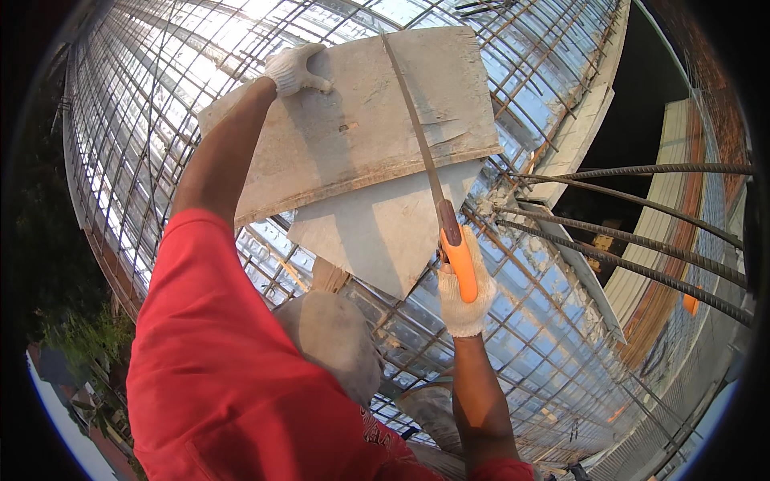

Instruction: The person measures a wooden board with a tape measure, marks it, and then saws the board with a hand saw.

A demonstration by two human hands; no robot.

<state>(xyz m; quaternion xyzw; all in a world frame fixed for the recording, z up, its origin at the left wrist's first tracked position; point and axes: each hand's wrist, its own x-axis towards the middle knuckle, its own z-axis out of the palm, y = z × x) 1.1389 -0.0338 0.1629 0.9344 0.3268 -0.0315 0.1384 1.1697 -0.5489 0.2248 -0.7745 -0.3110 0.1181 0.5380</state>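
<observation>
My right hand (468, 293), in a white knit glove, is closed around the orange handle of a handsaw (417, 128). The saw's long blade points away from me and lies across a worn plywood board (361, 112). My left hand (295, 70), gloved too, presses on the board's far left part with thumb and fingers spread. Under the near edge of that board, a second, paler board piece (385, 228) sticks out, tapering toward me. Whether the saw's teeth have cut into the wood cannot be made out.
A grid of steel rebar (545, 321) over shiny sheeting spreads beneath the boards. Several thick rebar rods (642, 240) jut out at the right, beside a dark opening (634, 104). My knee (333, 337) is close to the boards. Wire mesh (682, 385) runs along the right edge.
</observation>
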